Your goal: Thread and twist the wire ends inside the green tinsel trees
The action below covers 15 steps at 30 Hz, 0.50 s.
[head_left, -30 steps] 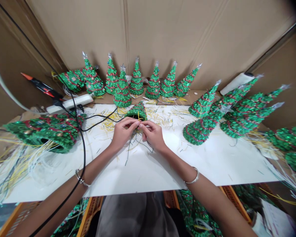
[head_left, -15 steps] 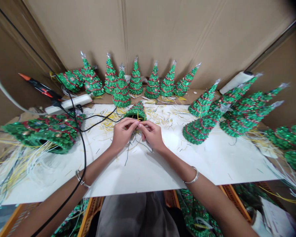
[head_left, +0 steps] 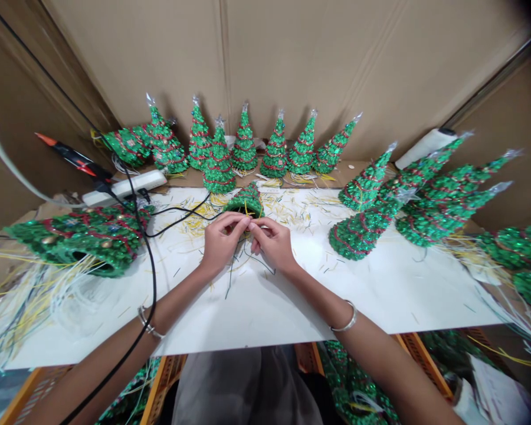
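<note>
My left hand [head_left: 223, 236] and my right hand [head_left: 272, 239] meet at the middle of the white board, thumbs and forefingers pinched together. Between the fingertips are thin wires; a yellow wire [head_left: 246, 208] sticks up and dark green wires [head_left: 230, 273] trail below. Just behind my hands a small green Christmas tree [head_left: 248, 198] lies on its side, its hollow base facing me. The wires seem to come out of that base, but my fingers hide the exact spot.
Several finished trees [head_left: 273, 147] stand along the back, more at the right [head_left: 363, 227]. On the left lie a larger tree [head_left: 84, 236], loose wires [head_left: 39, 301], a power strip [head_left: 124, 186] and a soldering-iron-like tool [head_left: 73, 158]. A black cable [head_left: 150, 283] crosses my left arm. Yellow clippings [head_left: 287, 209] litter the board [head_left: 265, 313].
My hands stay pinched at nearly the same place, with the right fingers shifting slightly. The whole view has moved a few pixels; otherwise the things lie as before.
</note>
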Available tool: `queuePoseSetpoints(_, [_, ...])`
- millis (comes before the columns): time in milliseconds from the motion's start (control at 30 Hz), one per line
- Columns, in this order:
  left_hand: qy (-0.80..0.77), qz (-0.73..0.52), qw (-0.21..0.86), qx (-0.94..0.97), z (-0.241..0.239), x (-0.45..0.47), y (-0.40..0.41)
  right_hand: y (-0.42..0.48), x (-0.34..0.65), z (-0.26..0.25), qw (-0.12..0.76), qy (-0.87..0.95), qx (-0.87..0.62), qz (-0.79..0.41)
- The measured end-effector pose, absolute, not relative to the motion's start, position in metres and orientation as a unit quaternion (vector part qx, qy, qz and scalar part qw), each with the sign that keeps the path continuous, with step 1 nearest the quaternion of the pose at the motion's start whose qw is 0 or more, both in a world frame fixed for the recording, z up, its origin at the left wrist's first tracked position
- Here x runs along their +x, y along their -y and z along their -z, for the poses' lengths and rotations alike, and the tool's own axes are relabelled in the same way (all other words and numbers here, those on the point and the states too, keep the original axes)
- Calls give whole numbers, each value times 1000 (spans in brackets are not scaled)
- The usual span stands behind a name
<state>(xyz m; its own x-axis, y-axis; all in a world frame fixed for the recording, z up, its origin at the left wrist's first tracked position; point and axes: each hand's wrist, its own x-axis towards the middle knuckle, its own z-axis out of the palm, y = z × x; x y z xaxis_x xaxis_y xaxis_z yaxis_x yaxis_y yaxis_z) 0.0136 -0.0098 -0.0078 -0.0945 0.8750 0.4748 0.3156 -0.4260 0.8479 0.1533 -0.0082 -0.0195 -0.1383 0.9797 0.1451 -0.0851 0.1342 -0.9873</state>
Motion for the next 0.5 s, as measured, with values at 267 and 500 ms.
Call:
queuePoseSetpoints(267, [-477, -565, 240, 628, 7, 14, 10, 10, 153, 18, 526, 555, -403, -502])
queuePoseSetpoints(500, [-482, -574, 242, 616, 5, 13, 9, 9, 154, 20, 523, 575, -420, -469])
